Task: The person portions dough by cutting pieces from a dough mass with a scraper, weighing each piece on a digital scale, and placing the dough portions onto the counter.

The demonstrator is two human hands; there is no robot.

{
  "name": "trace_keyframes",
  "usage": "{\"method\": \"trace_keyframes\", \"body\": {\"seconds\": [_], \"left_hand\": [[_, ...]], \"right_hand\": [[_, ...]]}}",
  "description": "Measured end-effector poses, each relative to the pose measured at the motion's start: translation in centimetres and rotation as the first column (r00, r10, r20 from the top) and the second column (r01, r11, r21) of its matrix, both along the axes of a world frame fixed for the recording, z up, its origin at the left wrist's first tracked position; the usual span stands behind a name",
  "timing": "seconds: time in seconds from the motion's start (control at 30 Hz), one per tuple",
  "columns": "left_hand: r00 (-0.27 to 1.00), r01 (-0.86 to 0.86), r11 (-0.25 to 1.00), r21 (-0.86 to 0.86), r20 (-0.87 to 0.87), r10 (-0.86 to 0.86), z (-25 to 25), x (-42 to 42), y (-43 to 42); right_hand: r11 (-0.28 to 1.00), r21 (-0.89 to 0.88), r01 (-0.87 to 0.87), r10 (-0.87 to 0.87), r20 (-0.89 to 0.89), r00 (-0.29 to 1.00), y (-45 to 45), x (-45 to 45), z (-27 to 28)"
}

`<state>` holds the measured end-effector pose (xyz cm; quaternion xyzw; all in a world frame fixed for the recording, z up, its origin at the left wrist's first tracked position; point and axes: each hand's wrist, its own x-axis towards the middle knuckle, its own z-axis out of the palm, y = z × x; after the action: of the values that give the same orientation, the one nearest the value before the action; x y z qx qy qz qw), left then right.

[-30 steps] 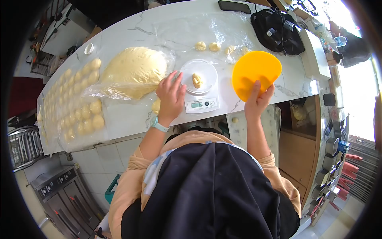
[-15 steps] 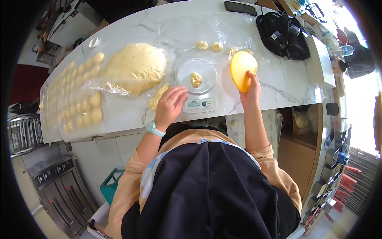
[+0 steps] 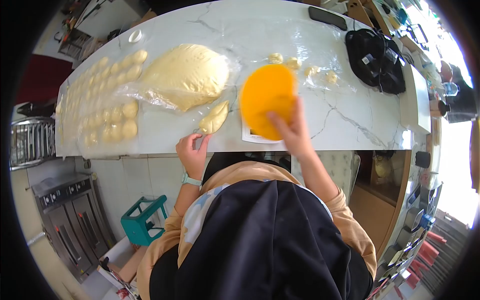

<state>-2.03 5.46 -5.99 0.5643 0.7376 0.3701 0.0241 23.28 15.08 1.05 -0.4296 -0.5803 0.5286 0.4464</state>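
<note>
My right hand (image 3: 295, 131) grips a yellow dough scraper (image 3: 268, 97), slightly blurred, with the thumb on its near face. The scraper is held over the white kitchen scale (image 3: 246, 134) and hides most of it, including whatever lies on its pan. At the table's front edge, my left hand (image 3: 191, 156) is curled, thumb and fingertips at the lower end of a long piece of dough (image 3: 215, 117). Behind that piece rests a large mound of dough (image 3: 185, 75), partly under clear plastic. Several small dough lumps (image 3: 293, 63) lie on plastic film beyond the scraper.
Rows of dough balls (image 3: 115, 114) under plastic fill the table's left end. A small white cup (image 3: 135, 36) stands behind them. At the back right are a dark phone-like object (image 3: 327, 18), a black bag (image 3: 375, 60) and a white box (image 3: 415, 105). A green stool (image 3: 144, 220) stands below.
My right hand has swung the scraper leftward from beside the scale to over it. My left hand has drawn back from near the scale to the long dough piece's lower end. The view has shifted.
</note>
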Motion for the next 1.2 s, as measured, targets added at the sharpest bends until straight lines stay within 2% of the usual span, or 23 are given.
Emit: {"method": "trace_keyframes", "body": {"seconds": [0.03,0.07,0.1,0.17,0.27,0.37,0.47,0.57,0.6,0.67,0.7,0.77,0.8,0.9,0.97,1.03,1.07,1.17,1.2], "left_hand": [[0.997,0.045,0.998,0.039,-0.057,-0.043,-0.4,-0.5,0.1],[0.99,0.092,0.993,0.076,-0.115,-0.082,-0.7,-0.9,0.2],[0.991,0.089,0.992,0.09,-0.109,-0.079,-0.6,-1.0,0.1],[0.992,0.086,0.989,0.116,-0.1,-0.075,-0.3,-0.5,0.2],[0.994,0.103,0.992,0.072,-0.044,-0.1,-0.3,-0.8,0.4],[0.996,0.089,0.994,0.07,-0.037,-0.086,-1.1,-1.1,0.3],[0.995,0.103,0.994,0.028,0.013,-0.103,-1.5,-1.7,-0.3],[0.986,0.133,0.987,0.087,0.087,-0.14,-0.3,-2.0,-0.1],[0.97,0.127,0.99,0.065,0.198,-0.138,0.1,-1.8,-0.2],[0.902,0.128,0.992,0.017,0.413,-0.124,0.7,-1.0,-0.6],[0.856,0.118,0.991,0.057,0.5,-0.131,1.6,-0.2,-0.3],[0.741,0.093,0.987,0.132,0.652,-0.157,3.4,1.2,0.6],[0.799,0.16,0.982,0.097,0.571,-0.187,3.4,1.3,1.0],[0.902,0.328,0.944,0.03,0.287,-0.322,2.5,1.8,2.1],[0.911,0.407,0.913,0.034,0.059,-0.408,0.2,2.0,1.8],[0.923,0.383,0.922,0.05,0.02,-0.384,0.9,2.2,0.7],[0.929,0.369,0.928,0.057,0.001,-0.37,1.1,2.3,0.3],[0.925,0.376,0.926,0.014,0.058,-0.376,0.2,1.4,-0.7],[0.928,0.359,0.933,0.023,0.099,-0.359,0.3,1.3,-0.9]], "right_hand": [[0.985,-0.075,-0.158,0.166,0.123,0.978,-0.3,-2.0,2.5],[0.96,-0.073,-0.272,0.281,0.302,0.911,-0.1,-3.9,3.3],[0.914,0.045,-0.403,0.358,0.378,0.854,0.4,-5.4,2.2],[0.825,-0.026,-0.564,0.49,0.531,0.692,1.4,-8.5,3.2],[0.689,-0.007,-0.725,0.519,0.703,0.486,2.6,-12.4,3.8],[0.612,-0.044,-0.789,0.535,0.759,0.372,3.1,-14.4,3.6],[0.591,0.097,-0.801,0.469,0.766,0.439,1.6,-15.1,-0.6],[0.775,0.21,-0.596,0.366,0.62,0.694,-0.6,-12.9,-2.8],[0.837,-0.045,-0.545,0.459,0.599,0.655,-1.0,-11.6,-2.1],[0.908,0.109,-0.404,0.314,0.46,0.83,-1.3,-9.2,-2.8],[0.934,0.165,-0.318,0.238,0.375,0.896,-1.5,-8.1,-3.1],[0.949,0.314,-0.041,-0.049,0.273,0.961,-1.0,-6.8,-1.7],[0.968,0.246,0.045,-0.089,0.171,0.981,-0.6,-6.3,-0.6],[0.983,0.172,0.064,-0.099,0.205,0.974,-0.4,-4.6,0.9],[0.989,0.145,-0.037,-0.017,0.355,0.935,-1.2,-4.1,2.2],[0.984,0.029,-0.176,0.141,0.482,0.865,-1.9,-4.1,2.8],[0.969,0.104,-0.224,0.152,0.467,0.871,-2.0,-4.4,2.1],[0.94,0.103,-0.327,0.239,0.488,0.84,-1.9,-5.7,1.5],[0.924,0.07,-0.375,0.28,0.542,0.792,-2.0,-6.5,1.3]]}}
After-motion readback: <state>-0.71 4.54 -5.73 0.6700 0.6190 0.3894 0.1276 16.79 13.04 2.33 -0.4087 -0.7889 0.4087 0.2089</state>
